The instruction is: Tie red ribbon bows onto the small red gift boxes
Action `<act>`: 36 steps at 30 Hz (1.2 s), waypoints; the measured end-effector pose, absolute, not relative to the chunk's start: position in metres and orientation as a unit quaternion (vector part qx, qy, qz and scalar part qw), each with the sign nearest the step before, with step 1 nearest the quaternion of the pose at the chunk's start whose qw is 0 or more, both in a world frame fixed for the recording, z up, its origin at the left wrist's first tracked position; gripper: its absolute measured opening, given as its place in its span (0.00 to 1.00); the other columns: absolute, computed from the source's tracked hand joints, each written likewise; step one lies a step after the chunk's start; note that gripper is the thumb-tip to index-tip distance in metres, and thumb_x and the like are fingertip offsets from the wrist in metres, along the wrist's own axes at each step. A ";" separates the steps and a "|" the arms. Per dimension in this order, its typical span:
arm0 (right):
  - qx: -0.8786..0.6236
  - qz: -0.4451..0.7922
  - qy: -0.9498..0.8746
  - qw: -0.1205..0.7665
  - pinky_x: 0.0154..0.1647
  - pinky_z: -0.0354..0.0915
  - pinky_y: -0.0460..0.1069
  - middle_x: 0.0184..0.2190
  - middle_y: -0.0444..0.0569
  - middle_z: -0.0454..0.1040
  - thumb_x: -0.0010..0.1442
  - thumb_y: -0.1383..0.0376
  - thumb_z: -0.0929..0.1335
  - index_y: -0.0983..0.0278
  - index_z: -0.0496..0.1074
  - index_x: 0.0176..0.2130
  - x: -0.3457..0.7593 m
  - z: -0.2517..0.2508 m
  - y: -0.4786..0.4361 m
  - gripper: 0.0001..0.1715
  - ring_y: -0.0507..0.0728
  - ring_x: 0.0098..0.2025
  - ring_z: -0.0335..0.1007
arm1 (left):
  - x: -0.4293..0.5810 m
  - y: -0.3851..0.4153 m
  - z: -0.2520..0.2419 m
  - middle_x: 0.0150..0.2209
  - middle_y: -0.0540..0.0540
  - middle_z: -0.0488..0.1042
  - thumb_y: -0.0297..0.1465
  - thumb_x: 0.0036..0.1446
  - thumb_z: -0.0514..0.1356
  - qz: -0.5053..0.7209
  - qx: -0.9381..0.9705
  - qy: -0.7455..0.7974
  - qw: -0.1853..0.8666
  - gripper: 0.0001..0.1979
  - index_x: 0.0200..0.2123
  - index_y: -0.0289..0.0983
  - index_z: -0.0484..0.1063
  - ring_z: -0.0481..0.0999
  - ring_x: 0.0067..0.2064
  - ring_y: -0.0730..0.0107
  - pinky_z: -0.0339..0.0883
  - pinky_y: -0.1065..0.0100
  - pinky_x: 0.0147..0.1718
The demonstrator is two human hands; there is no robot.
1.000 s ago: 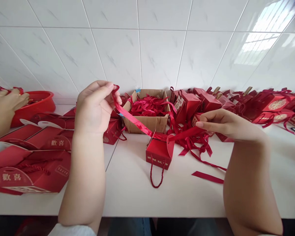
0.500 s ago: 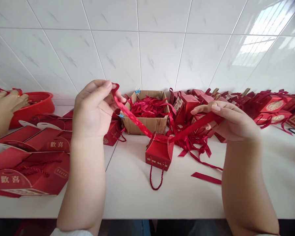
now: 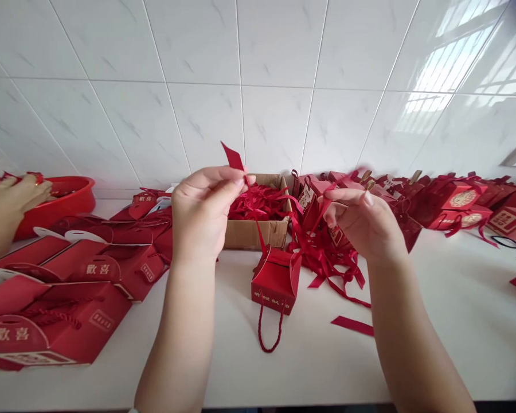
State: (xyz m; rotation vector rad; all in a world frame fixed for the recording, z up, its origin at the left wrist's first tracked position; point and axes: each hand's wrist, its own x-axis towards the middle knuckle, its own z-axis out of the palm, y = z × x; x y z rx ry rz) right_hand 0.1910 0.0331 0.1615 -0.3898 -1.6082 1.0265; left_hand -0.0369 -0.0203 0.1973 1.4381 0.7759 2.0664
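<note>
A small red gift box (image 3: 276, 280) with a cord handle stands on the white table (image 3: 318, 355) in front of me. A red ribbon (image 3: 258, 225) runs up from its top to both hands. My left hand (image 3: 204, 209) pinches one ribbon end above the box, and the tip sticks up past my fingers. My right hand (image 3: 361, 221) is closed on the other end to the right of the box, slightly blurred.
A cardboard box of red ribbons (image 3: 258, 221) sits behind the gift box. Loose ribbons (image 3: 335, 261) lie to the right, with several finished red boxes (image 3: 456, 201) along the wall. Flat red boxes (image 3: 60, 287) lie at left. Another person's hand (image 3: 12, 198) rests by a red basin (image 3: 64, 195).
Both hands have come together above the gift box, drawing the ribbon ends upward and inward. The view has tilted up slightly.
</note>
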 end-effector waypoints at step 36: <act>-0.229 0.288 -0.692 0.621 0.36 0.71 0.52 0.35 0.48 0.75 0.60 0.57 0.68 0.58 0.75 0.44 0.186 0.168 0.012 0.14 0.54 0.33 0.71 | -0.026 -0.042 0.202 0.35 0.47 0.77 0.29 0.51 0.63 0.658 0.632 0.341 0.227 0.18 0.47 0.42 0.75 0.74 0.37 0.69 0.70 0.67 0.38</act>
